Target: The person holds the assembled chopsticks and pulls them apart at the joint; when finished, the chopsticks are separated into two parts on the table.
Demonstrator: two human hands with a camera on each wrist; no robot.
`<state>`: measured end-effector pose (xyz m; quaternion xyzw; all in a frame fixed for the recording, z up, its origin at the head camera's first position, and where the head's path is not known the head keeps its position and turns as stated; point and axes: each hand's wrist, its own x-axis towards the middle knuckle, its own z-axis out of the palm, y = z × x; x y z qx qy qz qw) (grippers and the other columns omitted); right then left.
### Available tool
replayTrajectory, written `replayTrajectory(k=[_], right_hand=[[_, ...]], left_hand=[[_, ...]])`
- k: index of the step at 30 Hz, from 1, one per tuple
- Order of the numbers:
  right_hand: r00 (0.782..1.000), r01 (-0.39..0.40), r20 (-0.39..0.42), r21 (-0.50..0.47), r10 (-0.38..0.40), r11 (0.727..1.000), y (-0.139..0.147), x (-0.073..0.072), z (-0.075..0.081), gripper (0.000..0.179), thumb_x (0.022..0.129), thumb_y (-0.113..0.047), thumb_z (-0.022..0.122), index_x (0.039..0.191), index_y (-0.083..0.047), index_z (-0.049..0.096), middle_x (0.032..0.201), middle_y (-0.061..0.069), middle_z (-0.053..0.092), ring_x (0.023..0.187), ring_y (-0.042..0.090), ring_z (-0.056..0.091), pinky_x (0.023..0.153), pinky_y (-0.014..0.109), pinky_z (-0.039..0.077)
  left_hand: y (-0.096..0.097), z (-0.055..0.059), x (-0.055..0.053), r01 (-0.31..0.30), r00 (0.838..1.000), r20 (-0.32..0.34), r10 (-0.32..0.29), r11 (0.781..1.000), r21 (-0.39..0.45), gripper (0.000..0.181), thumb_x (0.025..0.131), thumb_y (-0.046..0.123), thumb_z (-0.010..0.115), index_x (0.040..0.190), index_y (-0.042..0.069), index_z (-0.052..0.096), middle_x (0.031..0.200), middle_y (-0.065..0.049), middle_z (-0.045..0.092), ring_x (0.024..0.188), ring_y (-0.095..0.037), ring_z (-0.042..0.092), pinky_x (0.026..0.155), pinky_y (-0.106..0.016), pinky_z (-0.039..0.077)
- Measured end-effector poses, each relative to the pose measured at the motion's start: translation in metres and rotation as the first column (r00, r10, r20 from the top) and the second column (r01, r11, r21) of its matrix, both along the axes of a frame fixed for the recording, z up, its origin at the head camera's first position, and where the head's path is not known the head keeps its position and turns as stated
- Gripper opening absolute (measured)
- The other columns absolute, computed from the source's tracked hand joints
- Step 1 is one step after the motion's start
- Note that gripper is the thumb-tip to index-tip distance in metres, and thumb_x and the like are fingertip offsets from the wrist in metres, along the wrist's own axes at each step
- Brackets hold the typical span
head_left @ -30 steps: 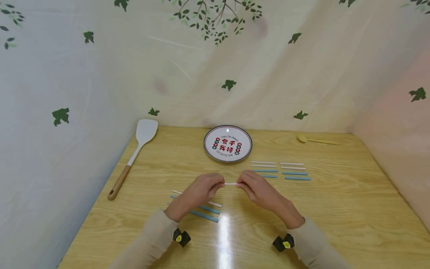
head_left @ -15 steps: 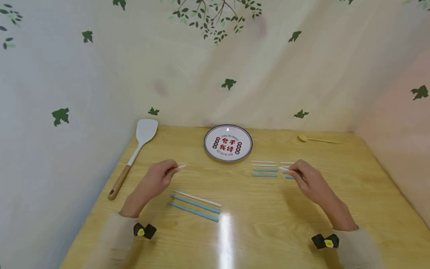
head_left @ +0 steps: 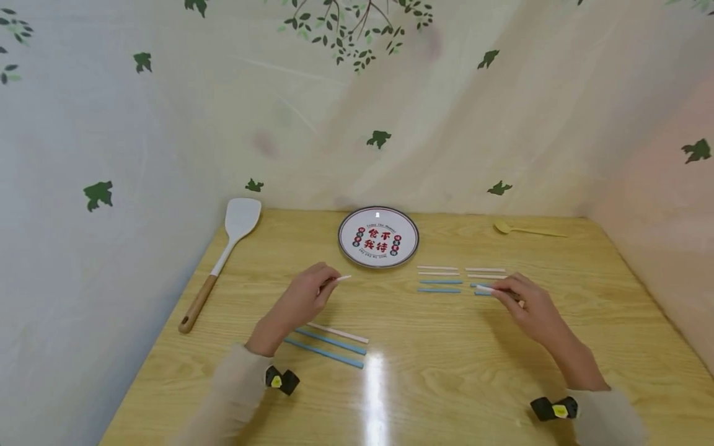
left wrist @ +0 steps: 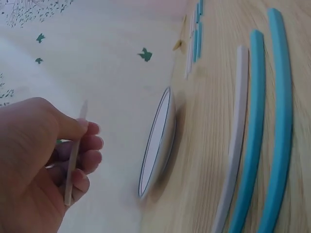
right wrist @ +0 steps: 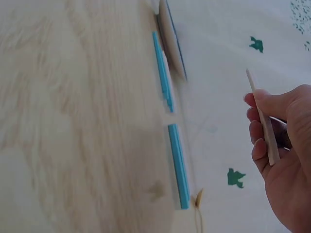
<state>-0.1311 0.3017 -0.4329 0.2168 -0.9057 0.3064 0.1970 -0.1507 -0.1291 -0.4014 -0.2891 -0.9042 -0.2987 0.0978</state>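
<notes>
My left hand (head_left: pixel 304 294) pinches a short white chopstick piece (left wrist: pixel 74 160) between thumb and fingers, raised above the table left of centre. In my right hand (head_left: pixel 530 303) is another short white chopstick piece (right wrist: pixel 265 121), gripped the same way and held over the short pieces at the right. Below the left hand lie a long pinkish-white chopstick (head_left: pixel 340 333) and two long blue chopsticks (head_left: pixel 331 356), side by side. Short white and blue pieces (head_left: pixel 439 282) lie in two groups at the right, the nearer ones partly hidden by my right hand.
A white plate (head_left: pixel 379 217) with red lettering stands at the back middle. A white spatula (head_left: pixel 242 217) with a wooden handle lies along the left edge. At the back right is a yellow spoon (head_left: pixel 502 228). A leaf-printed cloth (head_left: pixel 312 124) encloses the table.
Both hands met on one white chopstick, then moved apart, each with a short piece. The left hand has since come back right; the right hand has shifted slightly right.
</notes>
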Motion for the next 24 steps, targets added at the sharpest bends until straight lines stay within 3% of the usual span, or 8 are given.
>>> replayTrajectory(k=[6, 11, 17, 24], right_hand=[[1.0, 0.022, 0.018, 0.028, -0.022, 0.999, 0.016, 0.0, -0.008, 0.012, 0.086, 0.001, 0.066, 0.095, -0.007, 0.07, 0.083, -0.005, 0.058, 0.072, -0.005, 0.048, 0.061, 0.01, 0.041], [0.998, 0.029, 0.047, 0.027, -0.031, 0.999, 0.025, -0.003, -0.014, 0.013, 0.083, 0.002, 0.069, 0.093, -0.007, 0.071, 0.081, -0.002, 0.062, 0.068, -0.004, 0.045, 0.058, 0.013, 0.04], [0.99, 0.058, 0.124, 0.061, -0.065, 0.996, 0.032, -0.007, -0.02, 0.01, 0.082, 0.0, 0.071, 0.091, -0.006, 0.071, 0.082, 0.002, 0.066, 0.071, -0.005, 0.049, 0.058, 0.019, 0.044], [0.966, 0.089, 0.234, 0.112, -0.113, 0.99, 0.037, -0.012, -0.028, 0.006, 0.085, -0.009, 0.07, 0.091, -0.01, 0.071, 0.087, 0.002, 0.068, 0.077, 0.001, 0.055, 0.066, 0.026, 0.048]], left_hand=[[0.042, -0.009, -0.006, 0.069, 0.998, 0.0, -0.069, 0.996, -0.056, 0.015, 0.097, 0.008, 0.054, 0.103, 0.003, 0.067, 0.092, -0.005, 0.056, 0.077, -0.012, 0.051, 0.068, -0.026, 0.048], [0.081, -0.018, -0.008, 0.11, 0.993, 0.055, -0.107, 0.991, -0.071, 0.015, 0.097, 0.005, 0.052, 0.105, 0.003, 0.064, 0.099, -0.007, 0.061, 0.09, -0.019, 0.058, 0.081, -0.031, 0.05], [0.125, -0.032, -0.008, 0.108, 0.985, 0.144, -0.096, 0.991, -0.079, 0.012, 0.098, 0.008, 0.051, 0.104, 0.007, 0.061, 0.1, -0.002, 0.06, 0.095, -0.015, 0.057, 0.085, -0.027, 0.048], [0.167, -0.052, -0.011, 0.067, 0.991, 0.119, -0.057, 0.994, -0.086, 0.013, 0.096, 0.007, 0.052, 0.1, 0.009, 0.065, 0.094, -0.001, 0.054, 0.087, -0.014, 0.053, 0.082, -0.024, 0.046]])
